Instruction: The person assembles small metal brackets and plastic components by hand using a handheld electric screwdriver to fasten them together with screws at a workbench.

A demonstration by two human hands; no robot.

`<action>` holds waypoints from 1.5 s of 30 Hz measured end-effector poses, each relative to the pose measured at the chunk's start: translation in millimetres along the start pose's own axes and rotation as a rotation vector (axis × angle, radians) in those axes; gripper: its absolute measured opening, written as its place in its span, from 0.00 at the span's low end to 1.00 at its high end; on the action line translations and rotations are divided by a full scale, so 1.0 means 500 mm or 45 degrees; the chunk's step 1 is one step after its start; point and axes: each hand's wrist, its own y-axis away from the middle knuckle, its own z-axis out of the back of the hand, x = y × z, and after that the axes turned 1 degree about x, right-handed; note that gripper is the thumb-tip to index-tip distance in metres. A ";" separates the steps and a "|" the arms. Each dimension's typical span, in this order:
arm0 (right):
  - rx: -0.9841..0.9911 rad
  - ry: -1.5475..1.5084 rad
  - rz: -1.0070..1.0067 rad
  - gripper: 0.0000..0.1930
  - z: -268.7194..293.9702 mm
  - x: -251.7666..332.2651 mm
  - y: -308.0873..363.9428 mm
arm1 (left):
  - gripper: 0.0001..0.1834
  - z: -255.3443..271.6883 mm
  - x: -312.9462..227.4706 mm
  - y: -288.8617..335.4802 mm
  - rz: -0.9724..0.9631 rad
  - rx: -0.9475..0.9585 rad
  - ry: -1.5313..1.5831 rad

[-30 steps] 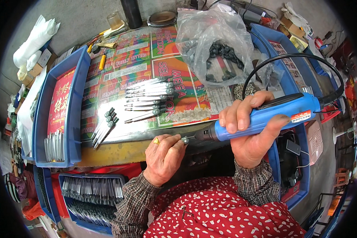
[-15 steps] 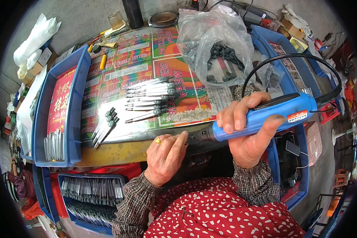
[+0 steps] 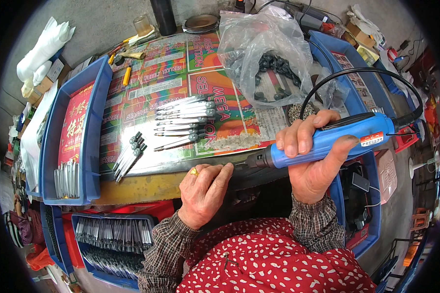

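My right hand (image 3: 310, 161) is wrapped round a blue electric screwdriver (image 3: 335, 138), its thumb along the near side. The tool lies almost level, with its dark nose and thin bit (image 3: 239, 163) pointing left toward my left hand (image 3: 205, 193). That hand is closed, wearing a gold ring, thumb and fingers pinched together just left of the bit's tip. What it pinches is hidden behind the fingers. On the colourful printed board (image 3: 156, 63) beyond lie a row of slim silver rods with dark knobbed ends (image 3: 186, 115) and a smaller bundle of the same rods (image 3: 128, 158).
A clear plastic bag of black parts (image 3: 278, 68) sits at the back right, beside a heap of small metal screws (image 3: 303, 111). A blue bin (image 3: 94, 122) stands at left; another, full of rods (image 3: 115, 216), is below. The tool's black cable (image 3: 362, 68) arcs at right.
The screwdriver and my right hand have shifted slightly to the right, so the bit shows more and has drawn back from my left fingers. My left hand has hardly moved.
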 end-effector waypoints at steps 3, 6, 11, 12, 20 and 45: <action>-0.003 0.005 -0.012 0.28 0.002 0.002 0.000 | 0.17 -0.002 0.001 0.000 0.002 -0.004 0.008; -0.018 0.004 -0.017 0.28 -0.002 0.001 0.001 | 0.17 -0.001 0.000 -0.001 0.007 -0.026 0.016; -0.028 0.075 0.040 0.28 -0.013 -0.002 0.001 | 0.17 -0.003 0.000 -0.001 -0.001 -0.022 0.029; -0.032 0.086 0.041 0.28 -0.013 -0.001 0.002 | 0.17 -0.003 0.000 -0.002 -0.003 -0.011 0.035; -0.005 0.041 0.013 0.29 0.001 0.010 0.006 | 0.16 0.001 -0.008 0.000 0.084 0.068 -0.011; 0.244 0.015 0.137 0.25 -0.027 0.042 0.025 | 0.06 0.038 -0.093 0.000 1.248 0.125 1.069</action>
